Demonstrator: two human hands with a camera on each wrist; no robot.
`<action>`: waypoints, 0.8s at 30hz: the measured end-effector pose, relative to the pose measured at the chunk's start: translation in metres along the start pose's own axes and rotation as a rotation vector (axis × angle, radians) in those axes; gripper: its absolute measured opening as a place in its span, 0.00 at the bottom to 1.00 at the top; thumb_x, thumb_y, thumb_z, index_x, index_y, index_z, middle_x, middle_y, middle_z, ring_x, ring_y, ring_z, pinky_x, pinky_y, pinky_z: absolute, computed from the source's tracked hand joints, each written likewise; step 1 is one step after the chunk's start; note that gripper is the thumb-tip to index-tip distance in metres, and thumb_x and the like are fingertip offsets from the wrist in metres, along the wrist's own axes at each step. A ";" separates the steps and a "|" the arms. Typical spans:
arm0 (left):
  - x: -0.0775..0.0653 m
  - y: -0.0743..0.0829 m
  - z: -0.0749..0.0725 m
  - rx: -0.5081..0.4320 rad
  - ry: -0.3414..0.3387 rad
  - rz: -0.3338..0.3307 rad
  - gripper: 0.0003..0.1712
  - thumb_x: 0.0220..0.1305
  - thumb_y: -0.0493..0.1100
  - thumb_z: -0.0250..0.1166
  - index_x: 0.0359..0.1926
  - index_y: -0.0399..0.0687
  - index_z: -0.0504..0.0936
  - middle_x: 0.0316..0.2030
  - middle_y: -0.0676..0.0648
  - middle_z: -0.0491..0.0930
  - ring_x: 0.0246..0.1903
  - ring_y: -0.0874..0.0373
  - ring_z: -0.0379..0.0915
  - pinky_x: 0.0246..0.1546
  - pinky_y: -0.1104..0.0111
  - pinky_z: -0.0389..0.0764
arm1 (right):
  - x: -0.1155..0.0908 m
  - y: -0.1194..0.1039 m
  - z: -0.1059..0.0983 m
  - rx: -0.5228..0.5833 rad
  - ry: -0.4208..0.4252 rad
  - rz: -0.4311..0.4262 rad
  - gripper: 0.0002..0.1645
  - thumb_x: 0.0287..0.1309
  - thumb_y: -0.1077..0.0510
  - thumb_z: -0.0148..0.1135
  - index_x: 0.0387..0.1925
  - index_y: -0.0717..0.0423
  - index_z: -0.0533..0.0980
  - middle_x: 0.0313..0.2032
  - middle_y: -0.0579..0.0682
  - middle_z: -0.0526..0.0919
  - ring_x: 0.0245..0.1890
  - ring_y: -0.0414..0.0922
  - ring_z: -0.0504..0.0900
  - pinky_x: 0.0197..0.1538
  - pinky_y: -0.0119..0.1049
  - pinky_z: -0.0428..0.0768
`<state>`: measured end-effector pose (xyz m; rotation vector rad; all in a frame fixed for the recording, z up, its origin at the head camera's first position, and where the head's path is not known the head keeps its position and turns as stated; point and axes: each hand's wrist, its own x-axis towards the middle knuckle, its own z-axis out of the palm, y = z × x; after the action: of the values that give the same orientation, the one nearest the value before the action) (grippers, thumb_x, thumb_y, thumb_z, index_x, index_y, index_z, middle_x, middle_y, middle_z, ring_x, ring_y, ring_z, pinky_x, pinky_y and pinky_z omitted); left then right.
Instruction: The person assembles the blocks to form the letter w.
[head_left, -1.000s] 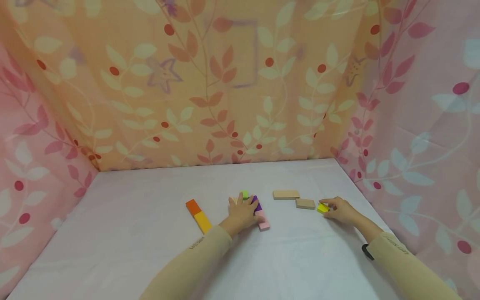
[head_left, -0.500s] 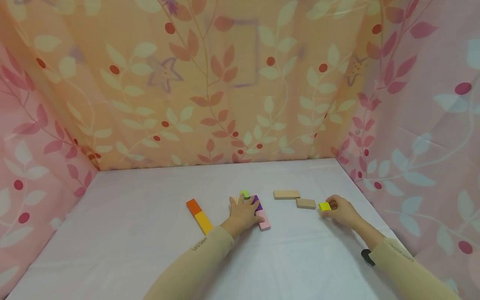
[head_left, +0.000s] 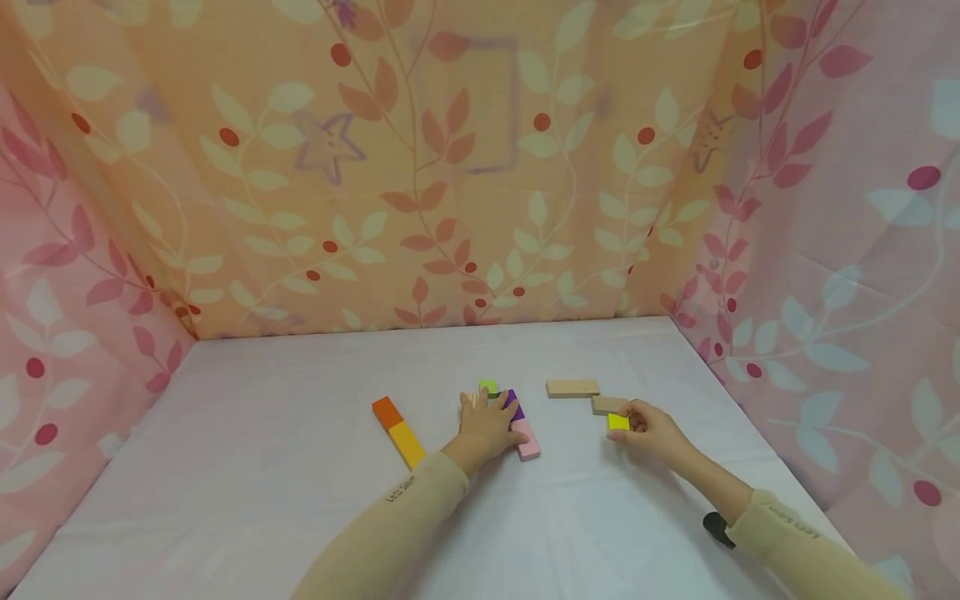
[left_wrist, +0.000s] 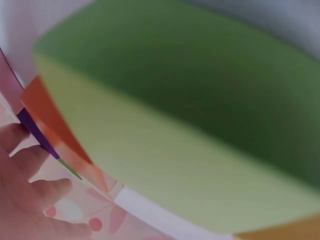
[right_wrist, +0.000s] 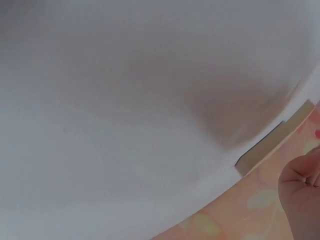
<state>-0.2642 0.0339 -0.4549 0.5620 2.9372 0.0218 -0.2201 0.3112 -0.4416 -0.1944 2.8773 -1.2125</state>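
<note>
My right hand (head_left: 652, 431) pinches a small yellow block (head_left: 618, 422) between thumb and fingers, just in front of a short plain wooden block (head_left: 609, 405). In the right wrist view only part of that hand (right_wrist: 302, 192) shows at the edge, the yellow block out of sight. With fingers spread, my left hand (head_left: 483, 432) lies over a group of blocks, touching a purple block (head_left: 514, 406) and a pink block (head_left: 528, 440). A lime green block (head_left: 488, 388) and a striped piece (head_left: 470, 401) peek out beyond its fingers. A large, blurred green block (left_wrist: 180, 110) fills much of the left wrist view.
To the left, an orange block (head_left: 387, 412) and a yellow-orange block (head_left: 407, 446) lie end to end, the latter partly behind the left sleeve. A longer wooden block (head_left: 572, 389) lies farther back. Patterned curtains (head_left: 465, 167) border the white tabletop (head_left: 262, 433).
The right hand has lifted the yellow block and carried it left, to in front of the short wooden block. The left hand has stayed in place.
</note>
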 end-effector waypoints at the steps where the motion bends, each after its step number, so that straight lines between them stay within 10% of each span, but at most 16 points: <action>1: 0.000 0.000 0.000 0.003 -0.003 -0.001 0.40 0.61 0.70 0.56 0.71 0.61 0.66 0.71 0.53 0.60 0.72 0.44 0.48 0.67 0.39 0.48 | -0.001 -0.001 0.003 -0.003 -0.001 -0.017 0.22 0.52 0.55 0.73 0.39 0.66 0.73 0.26 0.47 0.68 0.29 0.44 0.67 0.29 0.28 0.67; 24: -0.003 0.002 -0.008 0.002 -0.033 0.001 0.40 0.62 0.70 0.55 0.71 0.60 0.67 0.72 0.53 0.60 0.72 0.45 0.49 0.67 0.40 0.48 | -0.003 -0.026 0.053 -0.112 -0.266 -0.191 0.22 0.50 0.51 0.75 0.37 0.57 0.72 0.22 0.42 0.64 0.23 0.37 0.64 0.27 0.29 0.62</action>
<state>-0.2616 0.0342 -0.4467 0.5585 2.9048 0.0100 -0.2107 0.2556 -0.4605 -0.5965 2.7408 -0.9616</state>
